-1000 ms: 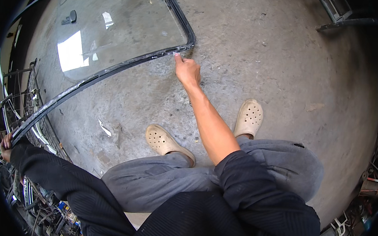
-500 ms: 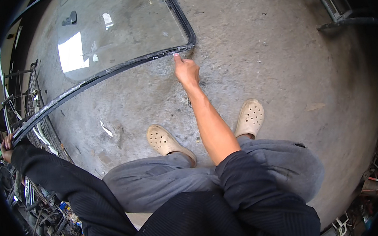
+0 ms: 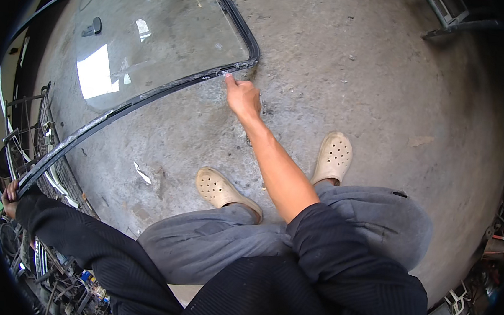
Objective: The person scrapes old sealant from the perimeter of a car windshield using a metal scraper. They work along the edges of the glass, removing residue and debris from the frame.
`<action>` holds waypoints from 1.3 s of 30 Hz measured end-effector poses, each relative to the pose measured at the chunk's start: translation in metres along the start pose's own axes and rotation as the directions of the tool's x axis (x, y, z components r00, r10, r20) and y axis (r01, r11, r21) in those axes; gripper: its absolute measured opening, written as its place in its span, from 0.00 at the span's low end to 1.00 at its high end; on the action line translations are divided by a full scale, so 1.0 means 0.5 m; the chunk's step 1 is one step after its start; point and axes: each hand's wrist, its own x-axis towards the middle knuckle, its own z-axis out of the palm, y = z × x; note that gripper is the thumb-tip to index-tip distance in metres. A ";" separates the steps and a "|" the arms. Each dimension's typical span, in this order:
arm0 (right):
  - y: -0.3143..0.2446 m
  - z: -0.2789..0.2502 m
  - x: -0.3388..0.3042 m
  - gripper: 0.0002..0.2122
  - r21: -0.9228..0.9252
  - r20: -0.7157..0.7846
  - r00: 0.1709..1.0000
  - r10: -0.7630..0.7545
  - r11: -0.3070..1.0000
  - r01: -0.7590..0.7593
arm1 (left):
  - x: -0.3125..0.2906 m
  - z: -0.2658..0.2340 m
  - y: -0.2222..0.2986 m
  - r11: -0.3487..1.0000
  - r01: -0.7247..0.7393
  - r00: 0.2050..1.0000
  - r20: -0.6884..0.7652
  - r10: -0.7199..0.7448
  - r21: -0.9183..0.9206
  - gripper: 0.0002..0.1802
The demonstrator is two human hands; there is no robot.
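Concrete floor (image 3: 356, 106) beneath large glass pane (image 3: 160, 43), ahead-left of person. Left hand (image 3: 9, 199) curled on near end of black rim (image 3: 150, 95); right hand (image 3: 244, 99) thumb-to-rim farther right, cannot tell if pinching. Probably heavy, stiff, fragile: hold rim both ends.

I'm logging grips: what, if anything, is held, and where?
Left hand holds the windscreen by its left end; right hand at its near edge, hold unclear.
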 end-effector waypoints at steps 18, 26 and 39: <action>0.039 0.019 0.070 0.24 0.083 0.050 0.993 0.105 0.991 -0.109 | 0.182 -0.208 -0.035 0.757 0.457 0.888 0.282 -0.363 -0.466 0.12; 0.036 0.008 0.059 0.25 -0.030 -0.098 0.994 0.045 0.998 -0.048 | 0.150 -0.167 -0.043 0.781 0.412 0.911 0.213 -0.352 -0.470 0.11; 0.019 -0.008 0.034 0.24 -0.017 -0.079 0.996 0.044 0.999 -0.045 | 0.165 -0.180 -0.048 0.843 0.350 0.936 0.109 -0.336 -0.409 0.12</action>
